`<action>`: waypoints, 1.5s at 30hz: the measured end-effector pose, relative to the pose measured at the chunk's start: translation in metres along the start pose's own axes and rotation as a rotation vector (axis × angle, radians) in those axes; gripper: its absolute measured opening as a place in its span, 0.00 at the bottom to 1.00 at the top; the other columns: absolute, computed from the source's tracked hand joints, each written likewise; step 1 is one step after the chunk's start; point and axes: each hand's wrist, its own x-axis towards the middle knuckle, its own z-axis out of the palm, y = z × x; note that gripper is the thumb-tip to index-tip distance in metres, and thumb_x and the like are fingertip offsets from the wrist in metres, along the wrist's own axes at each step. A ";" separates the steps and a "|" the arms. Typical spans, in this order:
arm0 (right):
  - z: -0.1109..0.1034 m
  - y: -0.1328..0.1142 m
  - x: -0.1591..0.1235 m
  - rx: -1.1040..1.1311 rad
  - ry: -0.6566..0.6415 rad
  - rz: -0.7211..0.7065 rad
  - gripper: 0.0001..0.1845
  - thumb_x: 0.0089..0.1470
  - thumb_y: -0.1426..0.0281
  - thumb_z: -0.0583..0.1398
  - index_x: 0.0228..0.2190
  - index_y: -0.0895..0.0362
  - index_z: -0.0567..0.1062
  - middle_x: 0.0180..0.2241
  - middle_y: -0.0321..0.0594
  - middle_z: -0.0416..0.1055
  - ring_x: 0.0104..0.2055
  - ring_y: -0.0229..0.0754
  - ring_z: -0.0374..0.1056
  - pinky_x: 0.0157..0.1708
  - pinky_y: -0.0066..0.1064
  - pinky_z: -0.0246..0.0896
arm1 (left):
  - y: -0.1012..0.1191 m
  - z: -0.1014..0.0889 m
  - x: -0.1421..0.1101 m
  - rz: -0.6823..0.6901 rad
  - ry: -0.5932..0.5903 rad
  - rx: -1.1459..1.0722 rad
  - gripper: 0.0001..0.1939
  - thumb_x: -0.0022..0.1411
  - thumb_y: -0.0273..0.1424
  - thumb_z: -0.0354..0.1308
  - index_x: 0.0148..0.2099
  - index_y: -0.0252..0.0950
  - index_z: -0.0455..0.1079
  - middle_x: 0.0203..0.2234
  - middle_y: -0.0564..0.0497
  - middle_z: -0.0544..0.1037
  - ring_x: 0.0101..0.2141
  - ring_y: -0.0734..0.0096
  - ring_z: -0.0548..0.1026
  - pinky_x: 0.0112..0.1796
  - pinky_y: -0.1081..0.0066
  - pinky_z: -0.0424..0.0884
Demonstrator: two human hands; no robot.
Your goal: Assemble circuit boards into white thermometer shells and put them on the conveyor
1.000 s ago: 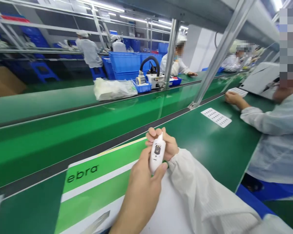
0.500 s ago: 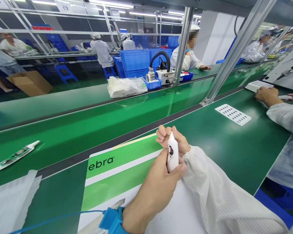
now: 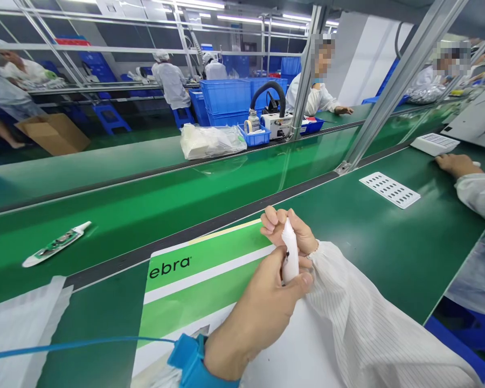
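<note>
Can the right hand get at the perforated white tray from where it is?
Probably yes: only green bench mat lies between the right hand and the perforated white tray, but it is holding the white device.

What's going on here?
A person holds a slim white plastic handheld device in the left-hand grip and right-hand grip, above a green-and-white printed sheet. A blue wrist strap circles the left wrist. At right, a co-worker's hand rests on the green bench.
</note>
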 end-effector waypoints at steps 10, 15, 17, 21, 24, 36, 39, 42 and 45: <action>-0.004 0.004 0.002 -0.037 -0.061 0.011 0.31 0.46 0.46 0.66 0.21 0.56 0.59 0.33 0.36 0.51 0.32 0.38 0.50 0.28 0.31 0.50 | -0.012 0.013 0.008 0.238 0.522 0.644 0.25 0.73 0.39 0.40 0.69 0.43 0.54 0.47 0.44 0.75 0.48 0.57 0.73 0.46 0.60 0.70; -0.004 0.007 0.000 -0.057 -0.038 -0.016 0.33 0.44 0.44 0.66 0.21 0.56 0.56 0.32 0.36 0.50 0.30 0.38 0.48 0.27 0.31 0.49 | -0.020 0.015 0.009 0.308 0.623 0.858 0.25 0.73 0.37 0.40 0.69 0.40 0.53 0.41 0.44 0.77 0.41 0.60 0.74 0.39 0.63 0.71; -0.005 0.009 0.000 -0.049 -0.035 -0.025 0.32 0.45 0.45 0.65 0.21 0.56 0.57 0.32 0.36 0.50 0.30 0.38 0.48 0.28 0.32 0.51 | -0.020 0.013 0.009 0.327 0.628 0.893 0.24 0.73 0.37 0.40 0.68 0.39 0.54 0.41 0.44 0.77 0.39 0.61 0.74 0.37 0.64 0.70; -0.006 0.011 0.001 -0.014 -0.049 -0.030 0.28 0.51 0.47 0.63 0.22 0.55 0.59 0.31 0.36 0.50 0.30 0.39 0.49 0.29 0.32 0.52 | -0.017 0.010 0.009 0.317 0.623 0.932 0.23 0.73 0.36 0.40 0.66 0.38 0.56 0.42 0.44 0.77 0.40 0.61 0.74 0.37 0.64 0.69; -0.006 0.010 0.000 -0.056 -0.020 -0.030 0.30 0.49 0.44 0.63 0.22 0.55 0.59 0.32 0.36 0.50 0.31 0.39 0.50 0.29 0.32 0.54 | -0.018 0.012 0.009 0.310 0.639 0.960 0.22 0.73 0.36 0.40 0.64 0.35 0.58 0.40 0.43 0.77 0.39 0.61 0.74 0.35 0.64 0.69; -0.004 -0.017 0.007 -0.252 0.076 0.028 0.18 0.58 0.51 0.58 0.29 0.53 0.71 0.33 0.37 0.61 0.31 0.38 0.57 0.33 0.34 0.57 | 0.002 -0.026 -0.001 0.082 0.238 1.187 0.15 0.69 0.32 0.51 0.55 0.37 0.68 0.41 0.44 0.74 0.42 0.56 0.71 0.41 0.59 0.68; 0.005 -0.033 -0.017 -0.832 -0.036 0.106 0.16 0.59 0.55 0.59 0.33 0.54 0.77 0.33 0.40 0.68 0.34 0.40 0.62 0.37 0.36 0.59 | -0.023 -0.020 -0.011 0.042 0.137 1.228 0.13 0.64 0.26 0.55 0.51 0.35 0.69 0.44 0.43 0.72 0.45 0.55 0.69 0.45 0.57 0.67; 0.014 -0.035 -0.063 -1.332 -0.183 0.164 0.11 0.57 0.60 0.62 0.40 0.51 0.78 0.36 0.41 0.71 0.37 0.44 0.65 0.38 0.39 0.61 | -0.049 -0.010 -0.028 0.044 0.095 1.169 0.14 0.63 0.23 0.55 0.51 0.34 0.68 0.46 0.42 0.69 0.47 0.55 0.68 0.47 0.56 0.68; 0.017 -0.021 -0.108 -1.517 -0.173 0.206 0.08 0.59 0.64 0.61 0.41 0.50 0.77 0.39 0.42 0.70 0.41 0.47 0.65 0.39 0.41 0.63 | -0.054 -0.014 -0.044 0.072 0.065 1.043 0.17 0.64 0.25 0.55 0.55 0.36 0.65 0.50 0.44 0.67 0.50 0.57 0.66 0.50 0.57 0.68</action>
